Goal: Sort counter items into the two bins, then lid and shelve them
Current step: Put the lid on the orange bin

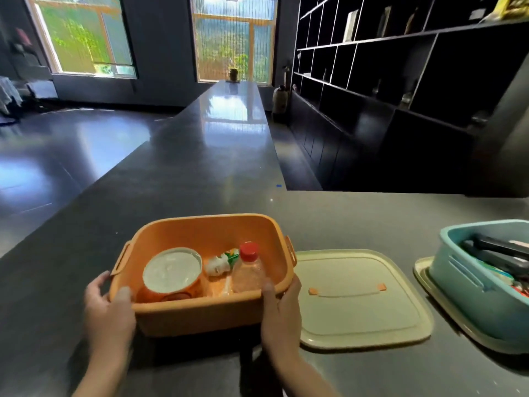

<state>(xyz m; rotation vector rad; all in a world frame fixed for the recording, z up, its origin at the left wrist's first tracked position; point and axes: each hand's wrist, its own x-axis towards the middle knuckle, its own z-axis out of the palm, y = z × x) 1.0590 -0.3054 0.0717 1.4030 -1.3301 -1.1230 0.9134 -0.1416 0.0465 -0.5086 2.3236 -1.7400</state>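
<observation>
Orange bin [200, 239] gripped by both hands [108, 308] on dark glossy counter [200, 156]; shelving [400, 67] right.

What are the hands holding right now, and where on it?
Both hold the orange bin by its near rim: left hand at the near-left corner, right hand at the near-right corner, thumbs hooked over the edge.

Beyond the grip, a long dark counter [217, 144] runs toward bright windows [233, 38] (greenery outside); black shelving [400, 67] stands rightward
</observation>
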